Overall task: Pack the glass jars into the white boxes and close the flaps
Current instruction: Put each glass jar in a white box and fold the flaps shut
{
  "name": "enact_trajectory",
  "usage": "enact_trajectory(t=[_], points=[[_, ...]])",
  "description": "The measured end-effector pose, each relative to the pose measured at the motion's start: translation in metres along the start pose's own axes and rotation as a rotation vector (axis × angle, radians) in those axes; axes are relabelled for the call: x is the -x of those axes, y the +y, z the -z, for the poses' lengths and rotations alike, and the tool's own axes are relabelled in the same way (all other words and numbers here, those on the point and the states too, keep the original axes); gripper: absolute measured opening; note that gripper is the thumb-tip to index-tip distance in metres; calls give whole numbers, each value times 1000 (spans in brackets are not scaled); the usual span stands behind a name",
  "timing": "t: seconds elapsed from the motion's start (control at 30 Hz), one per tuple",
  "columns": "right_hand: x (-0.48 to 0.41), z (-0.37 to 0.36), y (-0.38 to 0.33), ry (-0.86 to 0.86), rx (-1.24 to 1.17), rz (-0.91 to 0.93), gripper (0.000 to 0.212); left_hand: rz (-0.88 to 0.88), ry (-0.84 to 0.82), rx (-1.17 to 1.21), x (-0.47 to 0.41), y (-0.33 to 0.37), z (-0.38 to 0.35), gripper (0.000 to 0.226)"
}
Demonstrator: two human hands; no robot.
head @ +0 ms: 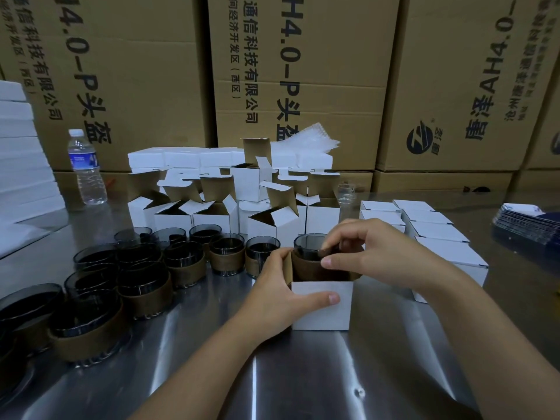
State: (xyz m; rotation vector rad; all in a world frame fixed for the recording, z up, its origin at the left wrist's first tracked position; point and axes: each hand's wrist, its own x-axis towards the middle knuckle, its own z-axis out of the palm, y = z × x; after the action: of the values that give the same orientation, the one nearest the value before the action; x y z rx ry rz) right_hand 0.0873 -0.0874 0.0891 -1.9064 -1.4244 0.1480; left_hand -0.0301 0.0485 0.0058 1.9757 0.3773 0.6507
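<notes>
L hand (285, 295): grips white box (321, 310), thumb on front face.
R hand (372, 250): pinches glass jar (309, 247) at rim.
Glass jar: upright, partly inside box.
Spare jars (145, 277): left, on steel table (303, 374).

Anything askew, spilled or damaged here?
No spill or damage visible. One open white box in the back cluster sits twisted against its neighbours. A clear glass at its right edge lacks the brown sleeve on the other jars.
</notes>
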Motion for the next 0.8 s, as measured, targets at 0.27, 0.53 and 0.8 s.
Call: enact_trajectory(t=[0.27,0.53,0.8], points=[[1,-3,4,-123,101,-68,10,-6,-20,-20,-1,-2,0,86],[3,-4,-1,-165,139,-116,16,5,-3,-39,-1,-3,0,90],[3,-10,-2,-143,239,-121,21,23,-10,-47,-1,-2,0,100]])
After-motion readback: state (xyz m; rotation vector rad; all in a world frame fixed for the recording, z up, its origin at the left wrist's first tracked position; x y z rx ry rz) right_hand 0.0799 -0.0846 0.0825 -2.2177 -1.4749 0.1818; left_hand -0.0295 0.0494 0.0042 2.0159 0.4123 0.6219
